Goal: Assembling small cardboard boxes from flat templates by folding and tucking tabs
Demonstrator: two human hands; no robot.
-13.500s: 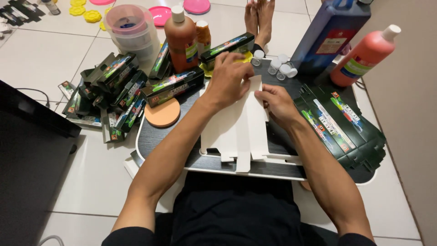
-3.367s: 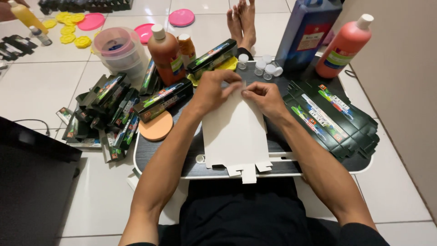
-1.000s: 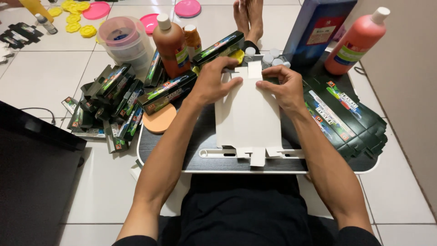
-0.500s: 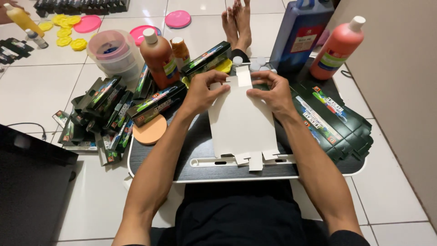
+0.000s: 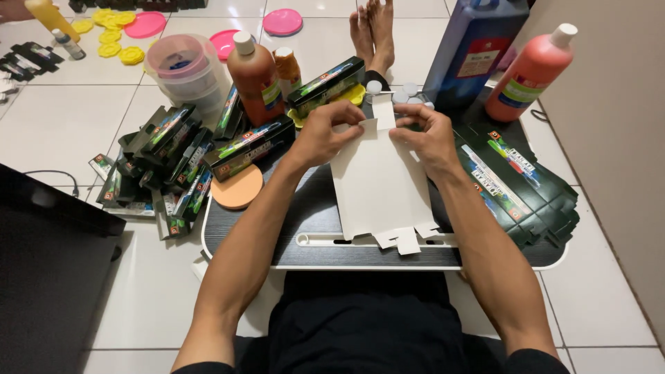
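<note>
the work took place on a floor of pale tiles point(image 5: 62, 118), with a plain wall point(image 5: 616, 159) along the right side. a dark lap tray point(image 5: 305, 228) with a white rim sat across the seated person's legs, and bare feet point(image 5: 373, 31) showed beyond it. a heap of small dark printed boxes point(image 5: 163, 163) lay on the tiles and against the tray's left edge. a stack of flat dark printed sheets point(image 5: 516, 183) rested on the tray's right part. a brown bottle point(image 5: 255, 69) and a clear tub with a pink lid point(image 5: 185, 69) stood behind the heap. a large blue jug point(image 5: 474, 48) and a salmon-coloured bottle point(image 5: 530, 73) stood at the far right. pink and yellow lids were scattered on the tiles further back. an orange round pad point(image 5: 237, 188) lay at the tray's left edge.

both forearms reached forward over the tray. a flattened white carton point(image 5: 381, 183) lay on the tray's middle, its tabbed end nearest the body. the left hand point(image 5: 331, 133) pinched the carton's far left corner between thumb and fingers. the right hand point(image 5: 424, 135) gripped the far right edge likewise, fingers curled, beside a narrow flap standing up between the two hands.
</note>
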